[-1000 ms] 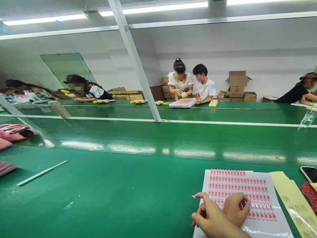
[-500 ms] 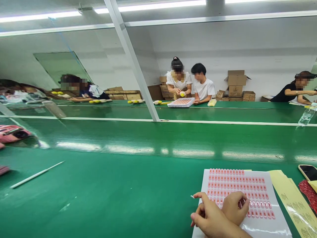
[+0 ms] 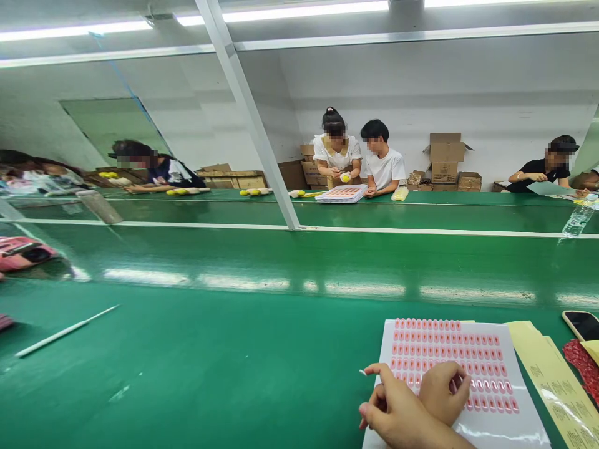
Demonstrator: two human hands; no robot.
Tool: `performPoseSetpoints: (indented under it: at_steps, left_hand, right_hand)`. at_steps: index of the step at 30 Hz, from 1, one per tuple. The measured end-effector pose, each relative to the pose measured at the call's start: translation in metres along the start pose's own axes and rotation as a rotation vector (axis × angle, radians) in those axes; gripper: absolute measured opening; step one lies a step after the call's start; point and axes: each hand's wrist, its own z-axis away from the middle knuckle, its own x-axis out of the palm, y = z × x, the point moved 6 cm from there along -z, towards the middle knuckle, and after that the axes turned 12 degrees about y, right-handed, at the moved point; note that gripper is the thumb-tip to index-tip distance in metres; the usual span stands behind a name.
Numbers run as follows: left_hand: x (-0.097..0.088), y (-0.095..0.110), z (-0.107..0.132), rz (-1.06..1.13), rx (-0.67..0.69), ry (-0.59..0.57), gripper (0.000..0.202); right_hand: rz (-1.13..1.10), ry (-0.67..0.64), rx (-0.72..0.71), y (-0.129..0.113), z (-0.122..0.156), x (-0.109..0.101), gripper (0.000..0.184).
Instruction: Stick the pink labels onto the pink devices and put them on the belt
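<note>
A white sticker sheet (image 3: 449,349) with rows of small pink oval stickers lies on the green belt at the lower right. Both my hands rest on its near left corner. My left hand (image 3: 397,415) sits over the sheet's left edge with fingers loosely curled. Its index finger is bent forward and shows a tiny white bit (image 3: 362,372) at the tip. My right hand (image 3: 444,391) lies just behind it, fingers curled down and pinched onto the pink stickers. What the fingertips hold is hidden.
Yellowish printed sheets (image 3: 552,380), a phone (image 3: 583,324) and a red patterned item (image 3: 583,365) lie to the right. A thin white stick (image 3: 65,330) lies on the green belt (image 3: 234,362) at left. Across the line, people work at a pink tray (image 3: 342,194); a water bottle (image 3: 579,218) stands at right.
My hands have hardly moved on the sheet. The view shifted slightly to the right. The person at the far right has leaned back and now holds a green sheet.
</note>
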Motion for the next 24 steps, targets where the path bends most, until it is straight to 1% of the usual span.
performPoseSetpoints:
  at_steps: [8, 15, 24]
  left_hand:
    - [0.0008, -0.0011, -0.0007, -0.005, 0.002, -0.006, 0.013]
    - [0.0018, -0.0032, -0.0005, -0.011, 0.003, -0.006, 0.013]
    - [0.0008, -0.0010, -0.0011, -0.010, 0.012, -0.016, 0.013]
  right_hand:
    - [-0.004, -0.017, 0.018, -0.0022, 0.0008, -0.0003, 0.043]
    - [0.008, -0.008, -0.002, -0.0028, 0.0010, -0.0006, 0.044]
    - [0.003, -0.026, 0.028, -0.0062, 0.0027, -0.0007, 0.044]
